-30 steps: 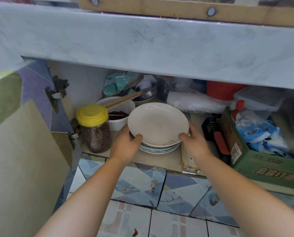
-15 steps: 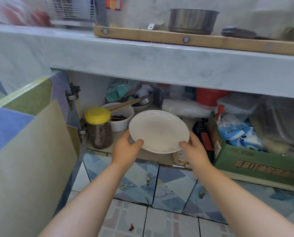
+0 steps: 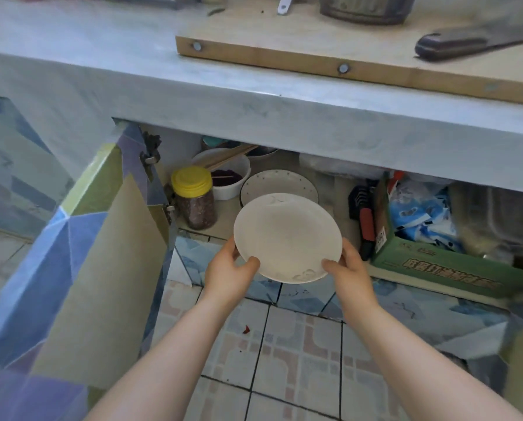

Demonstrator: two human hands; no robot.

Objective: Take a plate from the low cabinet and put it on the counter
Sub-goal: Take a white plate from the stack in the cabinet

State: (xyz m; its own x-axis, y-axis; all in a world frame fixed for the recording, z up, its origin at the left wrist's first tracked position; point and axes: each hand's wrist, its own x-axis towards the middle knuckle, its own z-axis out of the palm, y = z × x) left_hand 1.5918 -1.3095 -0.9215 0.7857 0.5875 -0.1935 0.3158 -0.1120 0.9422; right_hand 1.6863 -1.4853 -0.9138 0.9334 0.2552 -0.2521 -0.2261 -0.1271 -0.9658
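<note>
Both your hands pinch the white plate [image 3: 287,237] by its near rim, left hand [image 3: 228,271] and right hand [image 3: 350,273], holding it in front of the open low cabinet [image 3: 284,168], below the counter [image 3: 102,56].

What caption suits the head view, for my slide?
Both hands, left hand and right hand, hold a white plate outside the open cabinet, below the counter.
</note>
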